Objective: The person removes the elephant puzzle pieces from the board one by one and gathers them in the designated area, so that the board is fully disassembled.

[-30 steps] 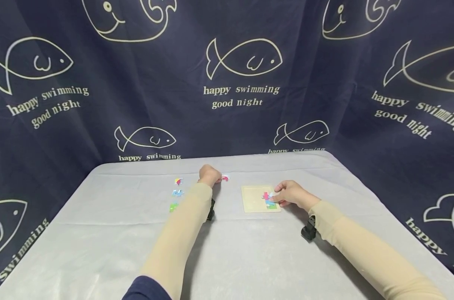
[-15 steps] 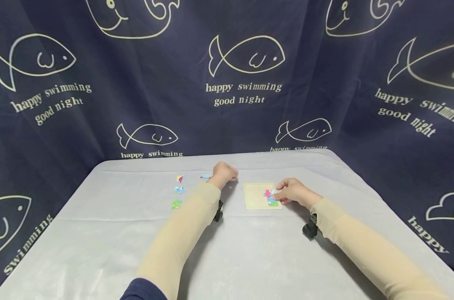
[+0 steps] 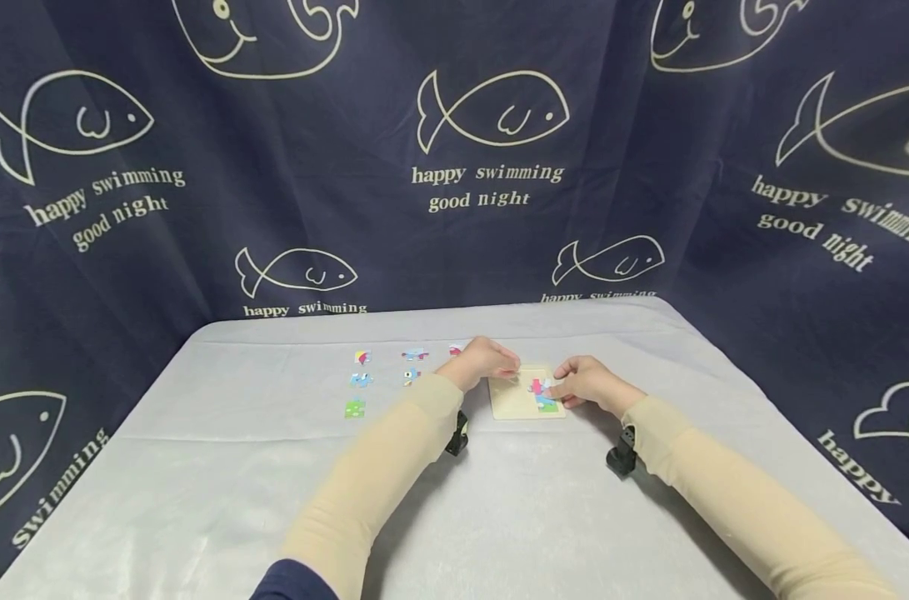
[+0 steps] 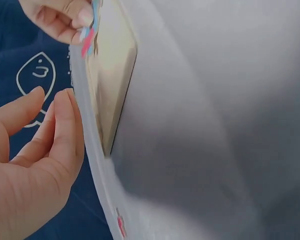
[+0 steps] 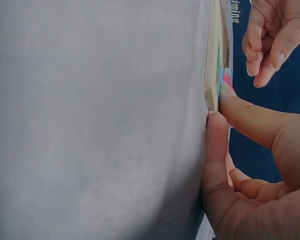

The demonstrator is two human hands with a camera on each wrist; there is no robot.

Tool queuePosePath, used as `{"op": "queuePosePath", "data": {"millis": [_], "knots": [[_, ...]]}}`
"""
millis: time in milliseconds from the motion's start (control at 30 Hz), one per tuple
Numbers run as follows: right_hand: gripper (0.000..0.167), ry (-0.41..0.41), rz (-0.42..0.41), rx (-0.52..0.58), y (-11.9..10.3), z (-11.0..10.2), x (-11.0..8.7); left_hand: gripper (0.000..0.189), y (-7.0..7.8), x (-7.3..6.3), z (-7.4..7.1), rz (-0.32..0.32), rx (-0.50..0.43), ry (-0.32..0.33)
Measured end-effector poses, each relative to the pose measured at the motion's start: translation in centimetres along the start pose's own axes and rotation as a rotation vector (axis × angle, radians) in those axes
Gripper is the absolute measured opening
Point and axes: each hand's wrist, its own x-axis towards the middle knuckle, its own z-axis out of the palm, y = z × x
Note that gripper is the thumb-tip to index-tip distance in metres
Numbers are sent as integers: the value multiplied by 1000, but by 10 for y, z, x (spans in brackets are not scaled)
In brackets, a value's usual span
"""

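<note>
A square wooden puzzle tray (image 3: 510, 403) lies on the table, with several joined jigsaw pieces (image 3: 547, 407) along its right side. My right hand (image 3: 592, 387) holds the tray's right edge. Its thumb (image 5: 247, 116) lies on the pieces, and a finger (image 5: 217, 137) bears against the tray's side. Over the tray's upper left corner hovers my left hand (image 3: 484, 363). In the left wrist view, a gap separates the left thumb (image 4: 27, 111) from the fingers, and nothing shows between them. The thumb hides part of the joined pieces.
Several loose jigsaw pieces lie left of the tray, among them a green piece (image 3: 355, 407), a blue piece (image 3: 362, 380) and a yellow-and-red piece (image 3: 362, 357). A red piece (image 3: 456, 350) sits close behind the left hand. A dark fish-print curtain (image 3: 454, 233) hangs behind the table (image 3: 499, 500).
My left hand has moved right, from among the loose pieces to the tray, uncovering pieces behind it. The right hand has stayed at the tray's right edge.
</note>
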Motion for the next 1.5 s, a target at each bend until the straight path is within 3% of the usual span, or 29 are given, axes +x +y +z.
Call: {"op": "queuePosePath", "data": {"millis": [267, 400, 567, 800, 1167, 1500], "knots": [[42, 9, 16, -12, 0, 0, 1, 10, -9, 12, 13, -18, 49, -37], [42, 4, 14, -8, 0, 0, 1, 13, -7, 3, 22, -26, 98, 0], [42, -2, -6, -8, 0, 0, -1, 15, -5, -9, 30, 32, 154, 50], [42, -15, -33, 7, 2, 1, -2, 11, -6, -13, 35, 46, 278, 88], [41, -9, -33, -21, 4, 2, -2, 5, -9, -9, 40, 51, 279, 104], [48, -68, -49, -56, 2, -3, -4, 6, -9, -6, 41, 53, 312, 125]]}}
